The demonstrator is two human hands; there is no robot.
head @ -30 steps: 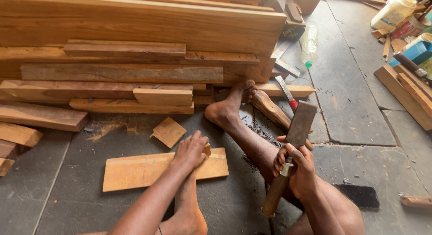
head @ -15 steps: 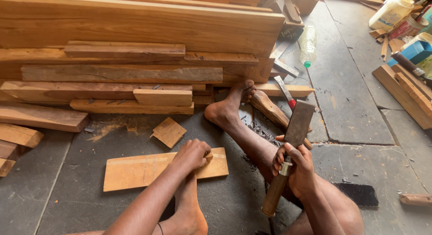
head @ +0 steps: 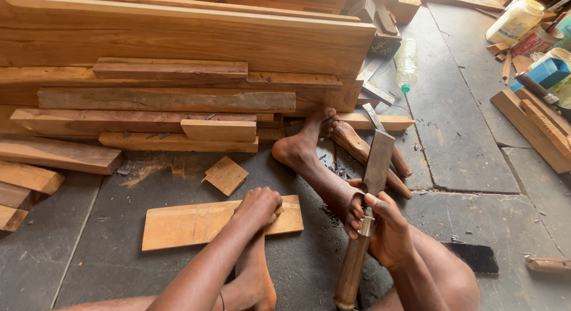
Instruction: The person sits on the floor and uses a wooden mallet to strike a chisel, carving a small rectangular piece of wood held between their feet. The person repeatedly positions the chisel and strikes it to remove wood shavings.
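A flat, light wooden board (head: 196, 223) lies on the grey stone floor in front of me. My left hand (head: 259, 207) rests closed on its right part, pressing it down. My right hand (head: 380, 227) grips a wide chisel (head: 366, 219) with a steel blade pointing up and a long brown wooden handle pointing down. My right leg stretches forward, its foot (head: 303, 141) beside a rounded wooden mallet (head: 369, 159) on the floor. My left foot (head: 253, 281) lies under my left arm.
A stack of long planks (head: 178, 61) fills the back and left. A small square offcut (head: 225, 175) lies near the board. A plastic bottle (head: 407, 64), a jar (head: 515, 22), a blue box (head: 544, 73) and wood strips (head: 535, 126) sit at the right.
My right hand has tilted the chisel slightly and raised it a little. My left hand stays on the board.
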